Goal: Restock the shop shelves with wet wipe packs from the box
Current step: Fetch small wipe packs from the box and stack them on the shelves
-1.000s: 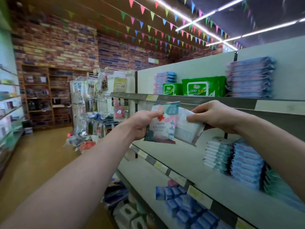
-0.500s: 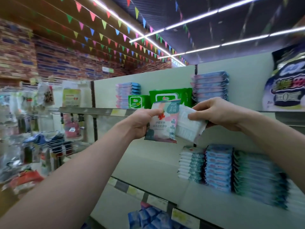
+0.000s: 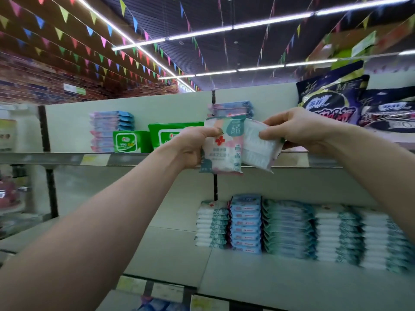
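My left hand (image 3: 190, 147) grips a pink, white and teal wet wipe pack (image 3: 224, 151) by its left edge, printed face toward me. My right hand (image 3: 298, 131) pinches a second wet wipe pack (image 3: 258, 147), which shows its plain white back and tilts to the right. Both packs are raised in front of the upper shelf's front rail (image 3: 67, 158), touching side by side. Behind them on that shelf a stack of blue packs (image 3: 233, 108) is partly hidden. The box is out of view.
Green wipe packs (image 3: 132, 144) and a blue-pink stack (image 3: 110, 126) sit left on the upper shelf. Dark bagged goods (image 3: 332, 102) stand at its right. The lower shelf (image 3: 170, 248) holds several stacks of wipe packs (image 3: 289, 230); its left part is bare.
The view has swung right and upward along the shelves. Both hands have carried the two packs up from below the upper shelf rail to its level, still held together.
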